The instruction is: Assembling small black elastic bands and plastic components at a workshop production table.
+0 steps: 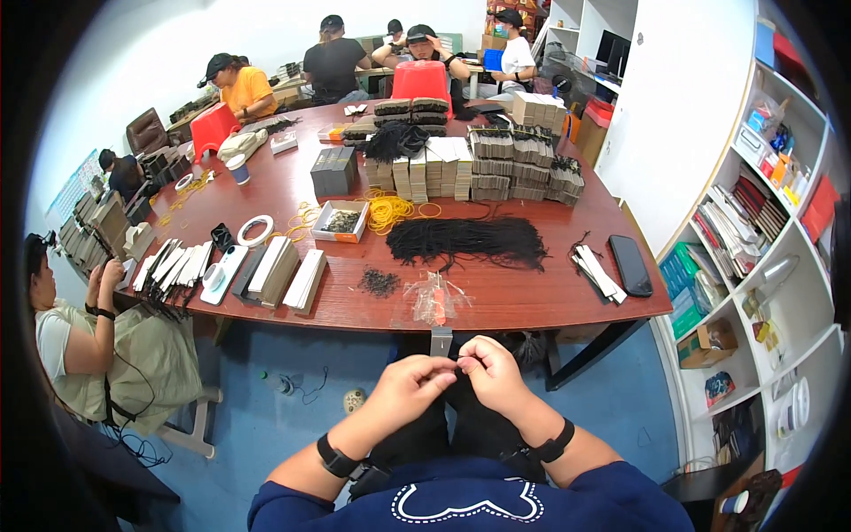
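Over my lap, just off the near table edge, my left hand (410, 387) and my right hand (493, 374) meet with thumbs and fingertips pinched. Whatever sits in the pinches is too small or too dark to make out. Just beyond the fingertips, a grey strip (441, 340) hangs at the table edge, below crumpled clear tape (438, 297). Farther in on the table lies a wide bundle of black cords (467, 241). A small heap of black bits (379, 283) is left of the tape.
The red-brown table (355, 304) carries stacked tags (514, 164), yellow rubber bands (388, 211), a white box of small parts (340, 221), a tape roll (256, 230), white card stacks (305, 281) and a phone (630, 265). White shelves (709, 306) stand right. A co-worker (75, 332) sits left; others are farther back.
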`<state>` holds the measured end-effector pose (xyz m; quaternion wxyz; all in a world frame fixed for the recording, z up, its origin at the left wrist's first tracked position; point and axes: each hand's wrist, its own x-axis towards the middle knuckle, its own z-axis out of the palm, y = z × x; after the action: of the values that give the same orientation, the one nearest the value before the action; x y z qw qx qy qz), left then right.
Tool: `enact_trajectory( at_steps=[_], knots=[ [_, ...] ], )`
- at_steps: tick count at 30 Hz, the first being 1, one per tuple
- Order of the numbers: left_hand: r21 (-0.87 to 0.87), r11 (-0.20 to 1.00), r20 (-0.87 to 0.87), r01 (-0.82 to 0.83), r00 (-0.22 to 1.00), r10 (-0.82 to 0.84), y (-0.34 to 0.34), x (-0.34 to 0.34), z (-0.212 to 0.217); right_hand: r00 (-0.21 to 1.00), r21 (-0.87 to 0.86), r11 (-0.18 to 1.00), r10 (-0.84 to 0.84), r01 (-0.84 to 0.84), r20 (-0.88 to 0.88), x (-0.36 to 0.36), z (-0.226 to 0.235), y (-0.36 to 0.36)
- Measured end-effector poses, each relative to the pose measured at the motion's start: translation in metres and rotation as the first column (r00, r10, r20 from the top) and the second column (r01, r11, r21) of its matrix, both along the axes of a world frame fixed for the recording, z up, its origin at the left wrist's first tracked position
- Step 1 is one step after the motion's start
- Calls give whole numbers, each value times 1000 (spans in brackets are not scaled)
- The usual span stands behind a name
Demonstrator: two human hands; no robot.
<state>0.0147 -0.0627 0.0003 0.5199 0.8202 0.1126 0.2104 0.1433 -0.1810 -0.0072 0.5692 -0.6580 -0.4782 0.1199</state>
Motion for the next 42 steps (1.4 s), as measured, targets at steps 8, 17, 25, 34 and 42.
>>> enact_trajectory(
  at_steps=[8, 17, 25, 34, 42],
  knots=[
    [-41, 999, -147, -30, 989, 24, -8, 3, -4, 977, -158, 979, 150, -126, 151, 8, 7, -7],
    [-248, 969, -141, 18, 989, -55, -1, 11, -33, 986, -172, 972, 164, -159, 15, 12, -4, -2],
    [-257, 966, -165, 24, 984, -69, -8, 5, -32, 986, -221, 969, 131, -106, 100, 6, -4, -4],
    [-149, 979, -54, -140, 990, 133, -13, 6, -30, 998, -164, 985, 64, -62, 3, 2, -20, 4],
    [-394, 910, -116, -130, 989, 92, 2, 9, -55, 943, -120, 992, -3, -39, -334, 6, -51, 15]
  ],
)
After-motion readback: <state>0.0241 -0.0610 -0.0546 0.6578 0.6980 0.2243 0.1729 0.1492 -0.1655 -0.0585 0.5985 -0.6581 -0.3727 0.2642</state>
